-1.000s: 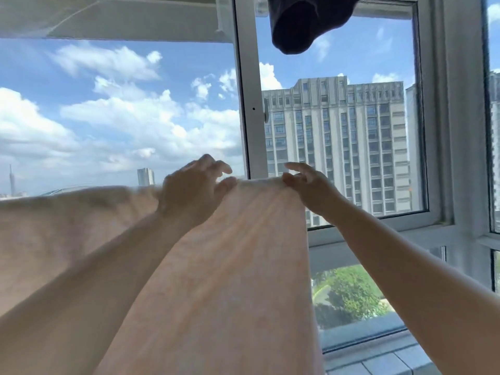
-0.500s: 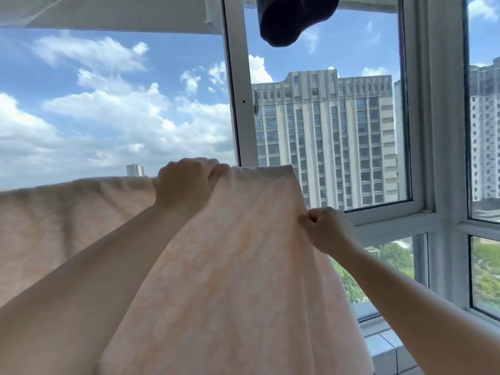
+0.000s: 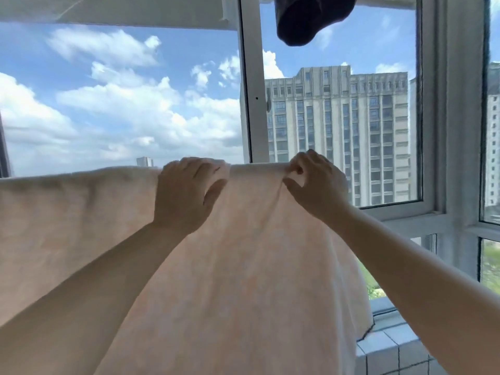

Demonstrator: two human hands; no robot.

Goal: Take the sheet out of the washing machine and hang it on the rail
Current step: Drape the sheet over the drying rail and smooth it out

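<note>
Reaching up from the lower corners of the view, two bare forearms cross in front of a pale peach sheet that fills most of the lower frame. The cloth hangs in a broad fall toward the camera, with soft creases running down from its top fold. That fold lies in a level line across the middle of the view, as over a rail, though the rail itself is hidden under the fabric.

The left hand sits at the fold with its fingers curled over the top edge and its thumb spread against the near face of the sheet, gripping the cloth there. Just beside it, the right hand pinches a small gather of the sheet at the fold between thumb and curled fingers, and fine creases fan out from the pinch.

To the lower right, past the sheet's hanging edge, a tiled ledge shows below the window.

Behind the sheet stands a white window frame with an upright post near the middle. A dark garment hangs at the top of the view, right of the post. Through the glass are a tall grey building, blue sky with white clouds, and green trees low on the right.
</note>
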